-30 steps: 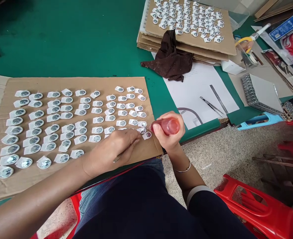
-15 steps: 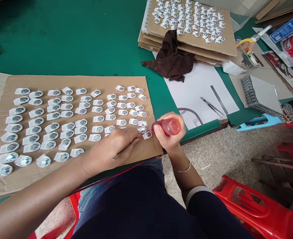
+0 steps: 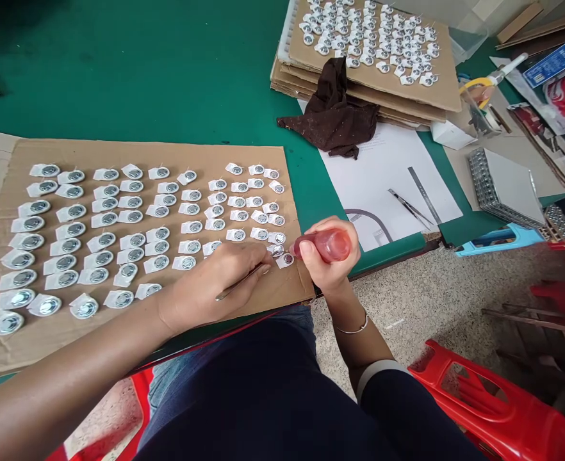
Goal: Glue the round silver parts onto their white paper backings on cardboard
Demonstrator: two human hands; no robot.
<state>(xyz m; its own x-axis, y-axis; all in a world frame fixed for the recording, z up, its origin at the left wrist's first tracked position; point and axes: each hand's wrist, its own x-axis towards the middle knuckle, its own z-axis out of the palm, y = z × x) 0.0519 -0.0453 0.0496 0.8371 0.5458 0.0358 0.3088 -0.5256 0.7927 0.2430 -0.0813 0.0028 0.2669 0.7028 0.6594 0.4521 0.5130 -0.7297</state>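
A sheet of cardboard lies on the green table and carries several rows of small round metal pieces on white paper tabs. My left hand rests on its near right part, closed on thin metal tweezers whose tip points at the pieces by the right edge. My right hand is closed on a small reddish translucent bottle, its nozzle aimed at one piece at the cardboard's right edge.
A stack of cardboard with several more pieces lies at the back right, a brown cloth against it. White paper holds a steel ruler and tweezers. A mirrored tile box, tape and red plastic stools stand right.
Both hands hold nearly still at the same piece; the view has shifted slightly, so everything sits a little right of where it was.
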